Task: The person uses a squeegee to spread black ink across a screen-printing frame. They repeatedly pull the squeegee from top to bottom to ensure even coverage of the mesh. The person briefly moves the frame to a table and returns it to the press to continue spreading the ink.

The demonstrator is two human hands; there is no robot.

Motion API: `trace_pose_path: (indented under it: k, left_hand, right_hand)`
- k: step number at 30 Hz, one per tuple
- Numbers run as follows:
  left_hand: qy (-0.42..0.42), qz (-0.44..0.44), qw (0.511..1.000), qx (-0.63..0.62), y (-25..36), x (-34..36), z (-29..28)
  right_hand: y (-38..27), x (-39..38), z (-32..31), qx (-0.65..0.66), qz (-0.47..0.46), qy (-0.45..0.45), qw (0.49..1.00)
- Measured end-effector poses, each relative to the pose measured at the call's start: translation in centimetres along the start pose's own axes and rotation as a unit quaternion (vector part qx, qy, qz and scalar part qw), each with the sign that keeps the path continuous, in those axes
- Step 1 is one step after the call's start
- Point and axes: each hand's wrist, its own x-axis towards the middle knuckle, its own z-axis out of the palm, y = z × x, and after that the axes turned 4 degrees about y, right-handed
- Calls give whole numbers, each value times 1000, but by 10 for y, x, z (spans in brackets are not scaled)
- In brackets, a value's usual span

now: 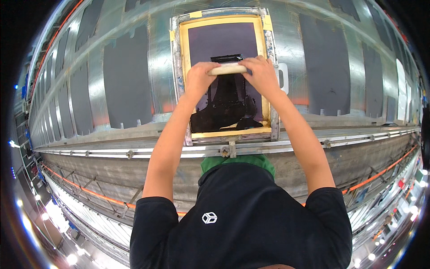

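Both of my hands grip a pale-handled squeegee (pixel 227 69), one at each end. My left hand (pixel 199 78) is closed round its left end, and my right hand (pixel 261 75) round its right. The squeegee sits within a screen printing frame (pixel 275 114), across the upper-middle part of its dark mesh (pixel 221 38). Glossy black ink (pixel 221 115) lies thick over the near part of the mesh. A narrow streak of ink shows just beyond the handle. The squeegee's blade is mostly hidden under the handle.
Yellow tape (pixel 230 133) borders the mesh inside the frame. Dark grey fabric panels (pixel 127 76) lie on the long metal table to the left, with another grey panel (pixel 326 65) to the right. A metal rail (pixel 188 151) with clamps runs along the near edge.
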Motion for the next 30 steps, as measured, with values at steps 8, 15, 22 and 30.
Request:
trace_pose_path:
  k: [8,15,22,30]
  left_hand:
    - [-35,11,999,38,17,-81,15]
    - [-61,5,998,15,46,-156,4]
    - [-19,-67,998,-8,14,-44,-6]
    - [120,10,993,-10,6,-73,10]
  right_hand:
    - [-30,-85,-1,70,38,-46,996]
    - [-42,-145,-19,172,34,-74,982]
    - [95,-80,-4,181,331,156,913]
    - [93,-50,10,222,338,171,898]
